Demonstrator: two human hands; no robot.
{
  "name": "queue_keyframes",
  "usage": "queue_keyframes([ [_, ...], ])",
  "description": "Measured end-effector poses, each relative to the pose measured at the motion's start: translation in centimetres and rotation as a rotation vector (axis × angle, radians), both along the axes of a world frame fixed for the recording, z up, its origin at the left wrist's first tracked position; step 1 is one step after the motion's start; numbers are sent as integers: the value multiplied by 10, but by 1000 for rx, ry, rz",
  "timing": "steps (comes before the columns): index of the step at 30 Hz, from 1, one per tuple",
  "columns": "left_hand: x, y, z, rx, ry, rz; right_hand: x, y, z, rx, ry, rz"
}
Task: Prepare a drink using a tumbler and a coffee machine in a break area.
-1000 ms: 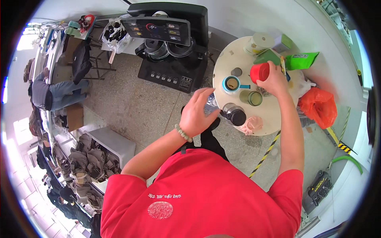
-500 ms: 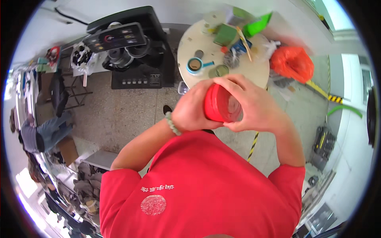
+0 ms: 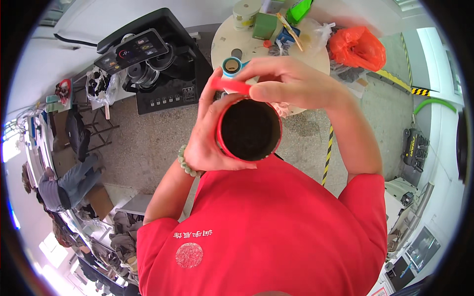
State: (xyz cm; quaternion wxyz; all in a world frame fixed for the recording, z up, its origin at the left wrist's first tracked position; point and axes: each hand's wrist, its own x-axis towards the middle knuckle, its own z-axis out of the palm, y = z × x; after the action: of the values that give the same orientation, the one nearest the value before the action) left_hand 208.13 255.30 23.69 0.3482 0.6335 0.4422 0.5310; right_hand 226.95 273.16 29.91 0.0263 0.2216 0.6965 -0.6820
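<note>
A red canister (image 3: 278,127), tipped with its mouth facing up at me, sits in front of my chest. Its inside looks very dark, and I cannot tell how full it is. My left hand (image 3: 198,140) is wrapped round the canister's left side, thumb along the lower edge. Above the rim, my right hand (image 3: 294,84) grips a red lid (image 3: 231,86) seen edge-on, off the canister. The lid's left end is close to my left fingertips.
Beyond my hands stands a round table (image 3: 224,45) with a blue-handled cup-like item (image 3: 231,65), a green box (image 3: 265,26) and a white tub (image 3: 246,14). An orange-red bag (image 3: 358,48) lies right of it. A black appliance with a screen (image 3: 132,50) stands left. Another person (image 3: 74,182) is far left.
The lid has come off the canister and moved up and away in my right hand. The canister has tilted so its open mouth faces me, held by my left hand alone.
</note>
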Motion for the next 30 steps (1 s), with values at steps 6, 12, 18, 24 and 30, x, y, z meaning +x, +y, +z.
queue_keyframes([
  [6, -7, -13, -15, -149, 159, -14, 0, -11, 8, -14, -196, -105],
  [12, 2, -17, -19, -156, 407, 118, 24, -70, -3, 868, 133, -69],
  [18, 17, -16, -29, -195, 406, 120, 8, -80, -29, 876, -177, 233],
  [24, 21, -10, -57, -186, 390, 219, 5, -61, -69, 721, -114, 207],
  [30, 19, 19, -75, -191, 390, 251, 2, -40, -74, 728, -74, 41],
])
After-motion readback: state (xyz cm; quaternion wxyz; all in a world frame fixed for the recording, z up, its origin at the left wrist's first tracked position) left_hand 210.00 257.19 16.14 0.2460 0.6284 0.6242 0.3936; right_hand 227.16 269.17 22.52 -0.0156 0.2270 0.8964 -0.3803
